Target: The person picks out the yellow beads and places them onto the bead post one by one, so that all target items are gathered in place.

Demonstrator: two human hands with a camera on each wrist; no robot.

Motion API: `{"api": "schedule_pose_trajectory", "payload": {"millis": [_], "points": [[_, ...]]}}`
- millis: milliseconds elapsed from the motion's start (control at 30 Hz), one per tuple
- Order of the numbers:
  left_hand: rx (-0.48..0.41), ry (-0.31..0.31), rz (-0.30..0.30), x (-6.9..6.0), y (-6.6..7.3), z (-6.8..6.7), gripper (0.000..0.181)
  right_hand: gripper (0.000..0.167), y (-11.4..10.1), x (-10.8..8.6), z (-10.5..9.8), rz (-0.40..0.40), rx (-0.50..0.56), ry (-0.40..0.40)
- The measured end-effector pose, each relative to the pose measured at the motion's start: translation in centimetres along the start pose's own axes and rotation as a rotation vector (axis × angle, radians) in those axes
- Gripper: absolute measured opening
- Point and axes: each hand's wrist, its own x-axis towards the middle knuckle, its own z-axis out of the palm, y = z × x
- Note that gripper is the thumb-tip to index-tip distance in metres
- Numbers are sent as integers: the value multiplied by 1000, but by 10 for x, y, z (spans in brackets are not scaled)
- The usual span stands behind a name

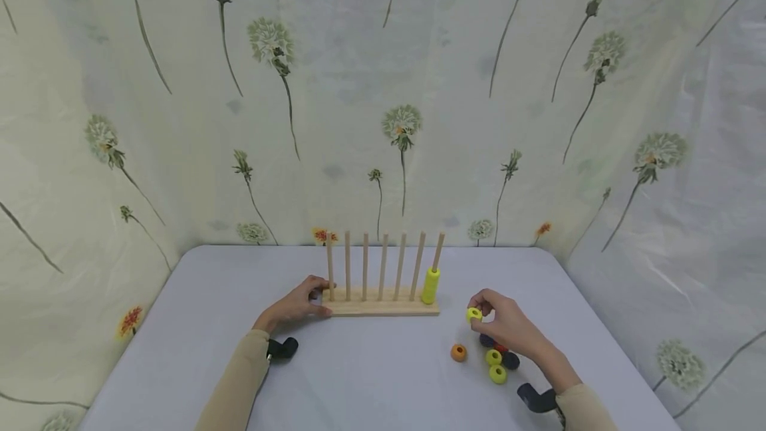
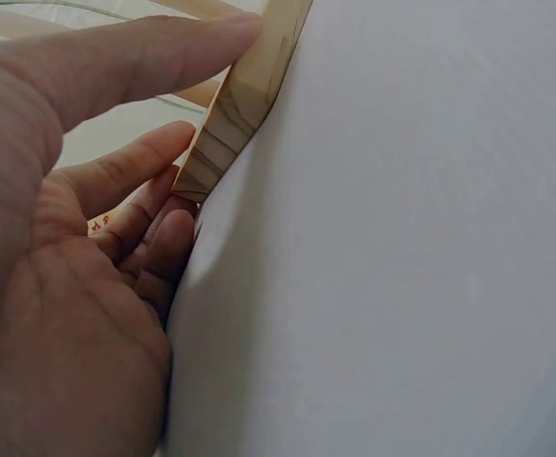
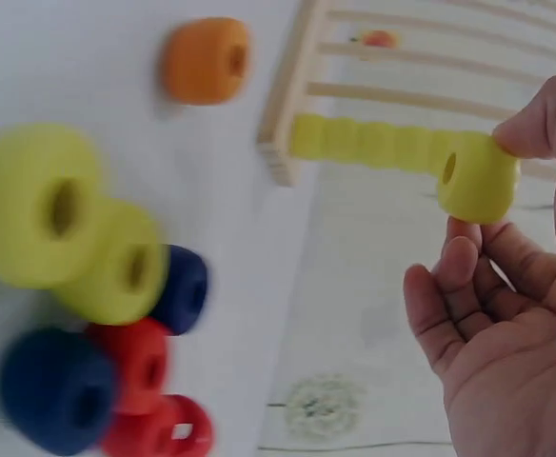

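Observation:
A wooden peg rack [image 1: 383, 308] with a row of upright dowels stands on the white table. Several yellow beads [image 1: 430, 287] are stacked on its rightmost dowel. My left hand [image 1: 300, 299] grips the rack's left end, thumb at the front edge and fingers behind; the left wrist view shows the base's end grain [image 2: 219, 143] between them. Right of the rack, my right hand [image 1: 505, 321] pinches a yellow bead [image 3: 478, 178] between thumb and fingers, above the table. Its hole shows in the right wrist view.
Beneath and near the right hand lie loose beads: an orange bead [image 1: 458, 352], two yellow, some dark blue [image 3: 57, 390] and red ones [image 3: 135, 367]. Behind the table [image 1: 371, 378] hangs a dandelion-print curtain [image 1: 335, 118]. Each wrist wears a black camera mount [image 1: 536, 398].

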Motion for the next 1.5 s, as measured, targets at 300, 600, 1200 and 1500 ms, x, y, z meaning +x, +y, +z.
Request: {"api": "schedule_pose_trajectory", "payload": {"millis": [300,600,1200,1500], "points": [[-14,-10,12,0,0,0,62,28,-29,35,-40,-57,-9,105],[-1,1,22,-1,-2,0,61,24,-65,70,-70,-130,-8,194],[-11,0,2,1,-2,0,60,25,-96,108,-69,-147,11,157],[-3,-5,9,2,-3,1,64,25,-95,109,-64,-134,-10,117]]}}
